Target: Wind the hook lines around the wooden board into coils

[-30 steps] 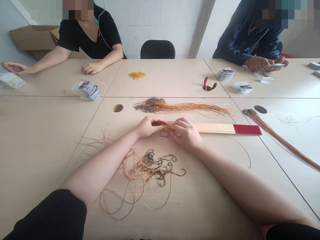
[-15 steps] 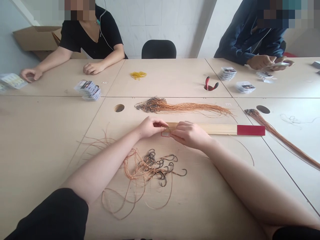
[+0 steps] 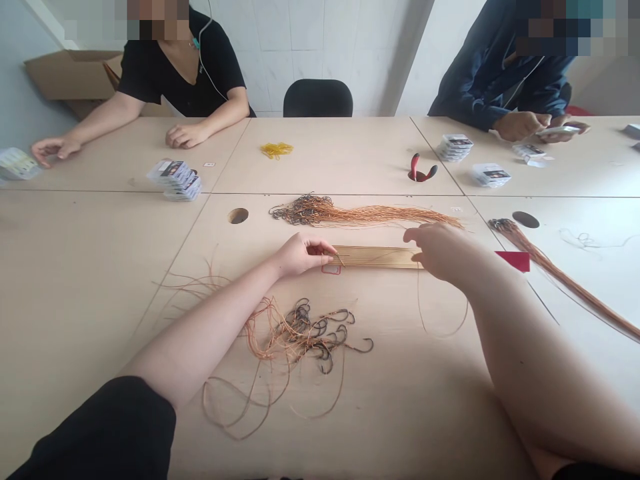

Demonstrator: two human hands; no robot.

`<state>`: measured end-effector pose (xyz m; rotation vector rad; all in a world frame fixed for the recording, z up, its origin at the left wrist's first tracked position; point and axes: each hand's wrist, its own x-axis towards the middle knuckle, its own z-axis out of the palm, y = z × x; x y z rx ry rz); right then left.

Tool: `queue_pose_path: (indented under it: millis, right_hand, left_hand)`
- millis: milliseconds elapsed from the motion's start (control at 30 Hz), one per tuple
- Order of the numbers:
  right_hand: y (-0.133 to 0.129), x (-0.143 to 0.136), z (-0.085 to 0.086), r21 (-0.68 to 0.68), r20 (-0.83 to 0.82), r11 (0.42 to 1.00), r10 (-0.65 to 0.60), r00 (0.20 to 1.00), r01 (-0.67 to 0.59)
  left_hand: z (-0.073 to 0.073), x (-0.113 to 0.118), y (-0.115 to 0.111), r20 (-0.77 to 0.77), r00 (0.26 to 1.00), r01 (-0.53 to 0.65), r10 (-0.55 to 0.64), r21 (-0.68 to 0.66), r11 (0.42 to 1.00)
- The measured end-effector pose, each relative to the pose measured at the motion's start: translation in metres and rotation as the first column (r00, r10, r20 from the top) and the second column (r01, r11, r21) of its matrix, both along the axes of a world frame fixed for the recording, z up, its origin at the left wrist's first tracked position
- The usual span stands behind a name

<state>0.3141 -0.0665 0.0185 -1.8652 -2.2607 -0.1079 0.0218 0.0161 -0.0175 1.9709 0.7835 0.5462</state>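
My left hand [image 3: 303, 255] pinches a fish hook [image 3: 340, 257] at the left end of a flat wooden strip [image 3: 375, 256] with lengthwise lines and a red end [image 3: 515, 261]. My right hand [image 3: 440, 252] is over the strip, fingers curled around thin fishing line [image 3: 457, 330], which loops down below it; the exact grip is partly hidden. A small red-edged label [image 3: 331, 269] lies by the left fingertips. Nearer me is a loose tangle of large dark hooks [image 3: 325, 337] tied to orange line.
Beyond the strip lies a bundle of hooks with orange lines [image 3: 350, 213]; another bundle [image 3: 550, 267] is at right. Red-handled pliers [image 3: 423, 170] stand in a table hole. Yellow loops [image 3: 277, 151] and stacked clear boxes [image 3: 180, 181] lie farther back. Two people sit opposite.
My right hand has moved right along the strip, away from my left hand, and the line loop has shifted. My left hand stays put. The left person's hand moved slightly outward.
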Motion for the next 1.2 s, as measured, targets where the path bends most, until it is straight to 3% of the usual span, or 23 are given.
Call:
queue_pose_path:
  millis: [133, 300, 400, 500, 600, 767, 967, 1200]
  right_hand:
    - [-0.012, 0.003, 0.015, 0.042, 0.164, 0.999, 0.025, 0.986, -0.032]
    - [-0.018, -0.028, 0.042, 0.205, 0.060, 0.958, 0.191, 0.980, -0.199]
    - [-0.017, -0.054, 0.046, 0.273, -0.015, 0.916, 0.309, 0.951, -0.293]
    - [-0.012, -0.074, 0.031, 0.282, -0.068, 0.882, 0.410, 0.909, -0.377]
    - [-0.005, -0.083, 0.003, 0.260, -0.044, 0.852, 0.480, 0.876, -0.454]
    - [0.008, -0.083, -0.033, 0.275, -0.074, 0.870, 0.443, 0.893, -0.409]
    - [0.010, -0.081, -0.036, 0.218, -0.133, 0.948, 0.263, 0.956, -0.230]
    - [0.008, -0.082, -0.033, 0.106, -0.055, 0.968, 0.236, 0.970, -0.229]
  left_hand:
    - [0.000, 0.000, 0.000, 0.005, 1.000, -0.003, 0.003, -0.001, 1.000]
    - [0.001, 0.000, -0.001, 0.010, 1.000, -0.006, 0.007, -0.038, 0.999]
    - [0.002, 0.000, -0.003, 0.011, 1.000, -0.010, 0.011, -0.051, 0.999]
    - [0.002, 0.000, -0.003, 0.013, 1.000, -0.006, 0.007, -0.044, 0.999]
    - [0.002, 0.001, -0.002, 0.015, 1.000, 0.000, 0.000, -0.015, 1.000]
    - [0.001, 0.002, -0.001, 0.029, 1.000, 0.012, -0.010, -0.039, 0.999]
    - [-0.001, 0.000, -0.001, -0.023, 1.000, -0.013, 0.012, -0.014, 1.000]
    - [-0.001, 0.001, -0.001, -0.039, 0.999, 0.009, -0.009, 0.007, 1.000]
